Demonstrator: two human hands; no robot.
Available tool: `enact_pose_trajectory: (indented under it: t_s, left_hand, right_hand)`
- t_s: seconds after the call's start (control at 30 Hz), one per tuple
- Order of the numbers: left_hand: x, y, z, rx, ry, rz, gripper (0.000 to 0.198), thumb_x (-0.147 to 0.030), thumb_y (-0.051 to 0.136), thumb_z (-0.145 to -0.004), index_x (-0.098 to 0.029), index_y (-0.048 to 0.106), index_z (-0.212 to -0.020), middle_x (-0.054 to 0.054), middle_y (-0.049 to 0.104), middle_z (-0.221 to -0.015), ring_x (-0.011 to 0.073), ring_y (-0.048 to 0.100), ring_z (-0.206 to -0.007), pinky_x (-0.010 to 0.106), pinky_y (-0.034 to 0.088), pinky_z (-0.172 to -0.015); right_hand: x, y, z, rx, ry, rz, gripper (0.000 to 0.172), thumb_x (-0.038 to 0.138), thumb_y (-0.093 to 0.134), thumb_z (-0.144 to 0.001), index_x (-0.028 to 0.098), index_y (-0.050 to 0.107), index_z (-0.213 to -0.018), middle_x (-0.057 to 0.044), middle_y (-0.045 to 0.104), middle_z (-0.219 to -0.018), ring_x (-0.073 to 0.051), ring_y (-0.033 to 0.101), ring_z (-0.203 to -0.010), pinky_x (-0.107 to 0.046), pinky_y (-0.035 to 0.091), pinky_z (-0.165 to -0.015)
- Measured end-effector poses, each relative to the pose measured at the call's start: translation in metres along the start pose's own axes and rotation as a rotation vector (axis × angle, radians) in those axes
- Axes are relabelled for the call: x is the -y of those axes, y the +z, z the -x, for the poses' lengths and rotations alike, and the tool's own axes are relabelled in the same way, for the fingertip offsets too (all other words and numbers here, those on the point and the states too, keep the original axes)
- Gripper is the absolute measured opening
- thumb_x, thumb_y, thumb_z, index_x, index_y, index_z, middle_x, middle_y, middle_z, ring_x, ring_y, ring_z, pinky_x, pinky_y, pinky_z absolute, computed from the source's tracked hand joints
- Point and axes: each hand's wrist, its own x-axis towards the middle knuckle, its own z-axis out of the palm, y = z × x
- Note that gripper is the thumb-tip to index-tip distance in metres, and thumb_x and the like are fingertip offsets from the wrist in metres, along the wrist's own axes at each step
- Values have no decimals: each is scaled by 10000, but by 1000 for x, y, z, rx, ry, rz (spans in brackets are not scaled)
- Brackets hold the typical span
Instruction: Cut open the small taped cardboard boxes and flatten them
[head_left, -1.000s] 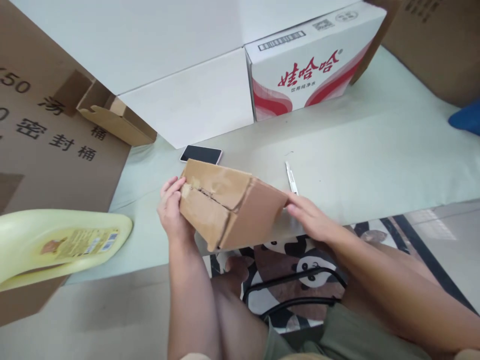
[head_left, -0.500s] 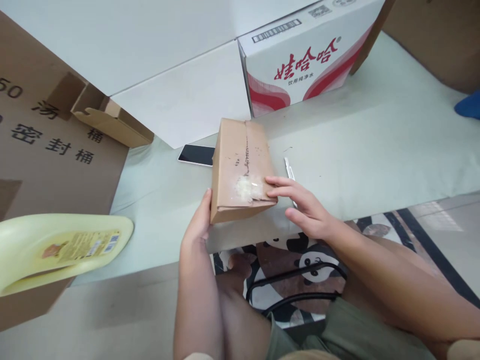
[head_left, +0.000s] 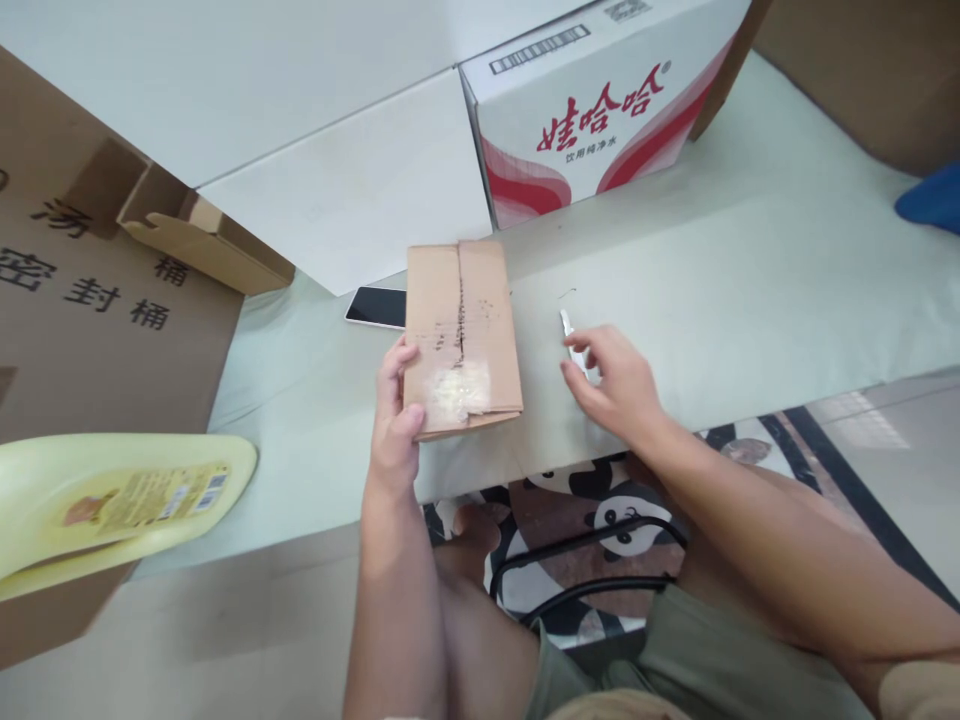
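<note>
My left hand (head_left: 397, 425) grips the left side of a small brown cardboard box (head_left: 480, 315), thumb on its top near the front corner. The box is tilted, its top facing me, with a dark-marked seam and a shiny patch of clear tape near the front edge. To its right, my right hand (head_left: 615, 385) has thumb and forefinger apart around a slim white-and-silver box cutter (head_left: 566, 323) that lies on the covered table. The fingers hide part of the cutter. A dark-screened phone (head_left: 373, 307) lies partly behind the box.
Large white boxes (head_left: 360, 200) and a red-and-white carton (head_left: 592, 140) stand behind. At left are a big brown carton (head_left: 90, 250), a smaller open box (head_left: 206, 240) and a pale yellow bottle (head_left: 150, 490). A blue object (head_left: 934, 208) shows far right; the pale-green table's (head_left: 787, 300) front edge is before me.
My right hand has left the box and moved to the box cutter. My left hand has brought the box upright toward me, fingers now wrapped around its side. The view has shifted slightly.
</note>
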Motion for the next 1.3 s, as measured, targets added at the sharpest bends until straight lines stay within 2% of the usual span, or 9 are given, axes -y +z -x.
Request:
enact_pose_trajectory:
  t_s: [0.07,0.17,0.27,0.33,0.37,0.5,0.73,0.97,1.3]
  left_hand:
    - [3,0,1,-15,6,12,631,-669,650,-778,-386,522,-1328,29,422,-1558,348,387,-1484,542,345,-1223]
    - [6,1,4,-18,22,-28,622,-677,619,-795,-382,507,-1331,34,412,-1552,346,383,-1484,537,359,-1214]
    - [7,3,4,-28,37,-73,631,-690,589,-813,-379,488,-1353,47,411,-1543,345,359,-1497,541,352,-1214]
    - [5,7,4,-32,57,-105,631,-695,580,-822,-384,482,-1362,53,400,-1549,343,357,-1497,542,357,-1207]
    - [4,9,4,-33,70,-137,630,-701,574,-827,-383,482,-1363,59,386,-1558,344,357,-1495,543,362,-1201]
    - [-8,19,4,-42,165,-356,657,-740,505,-862,-350,478,-1390,102,304,-1603,369,297,-1519,582,326,-1202]
    - [-23,33,2,40,347,-549,794,-684,600,-833,-313,350,-1488,172,303,-1587,395,219,-1546,634,292,-1188]
    - [-31,46,4,68,380,-639,728,-526,709,-798,-306,388,-1413,175,268,-1599,381,257,-1538,627,315,-1185]
    - [-38,57,2,53,341,-687,724,-538,762,-737,-297,423,-1330,171,321,-1562,403,307,-1507,617,344,-1162]
  right_hand:
    - [-8,-1,-6,98,226,259,456,383,507,-915,147,576,-1299,-144,720,-1037,-279,665,-814,-378,476,-661]
    - [-16,-3,-15,274,333,417,593,363,525,-884,126,477,-1426,-150,729,-996,-287,646,-762,-355,411,-612]
    - [-15,-10,-20,248,363,280,405,284,538,-844,122,636,-1202,-92,701,-831,-227,607,-701,-325,401,-624]
    - [-9,-18,-20,170,329,85,272,290,516,-861,142,677,-1023,-47,650,-732,-181,566,-641,-301,403,-610]
    - [-4,-23,-18,138,286,-23,282,313,491,-889,149,671,-1032,-29,631,-703,-163,543,-605,-291,403,-594]
    - [24,-46,-6,186,57,-286,465,351,435,-965,169,531,-1382,2,674,-746,-118,478,-510,-263,410,-550]
    - [56,-69,10,319,-33,6,451,213,508,-932,237,660,-1357,40,639,-587,-98,481,-461,-216,386,-530]
    - [62,-76,15,286,-95,140,468,187,491,-926,255,676,-1350,20,676,-606,-98,482,-439,-208,383,-515]
    - [68,-88,30,292,-160,290,514,182,434,-918,237,644,-1383,-26,724,-657,-147,566,-477,-246,365,-493]
